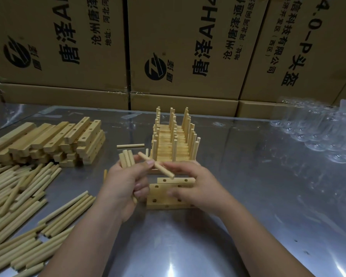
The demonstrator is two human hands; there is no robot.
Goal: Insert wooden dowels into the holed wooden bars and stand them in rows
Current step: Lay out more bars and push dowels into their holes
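A: What is held?
B: Centre frame; left hand (124, 180) clamps a bunch of dowels (126, 157), thumb pinching one dowel (158, 166) slantwise; right hand (192, 182) touches it, grip unclear.
A: The bars?
B: Holed bars (160, 194) just below; finished rows (174, 140) behind.

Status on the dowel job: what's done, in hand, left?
Done: many bars with dowels stand in rows behind the hands. In hand: the left hand grips a bundle of dowels; the right hand seems to pinch a single dowel over the empty bars lying flat in front. Left: those, plus a stack of bare bars and loose dowels at the left.
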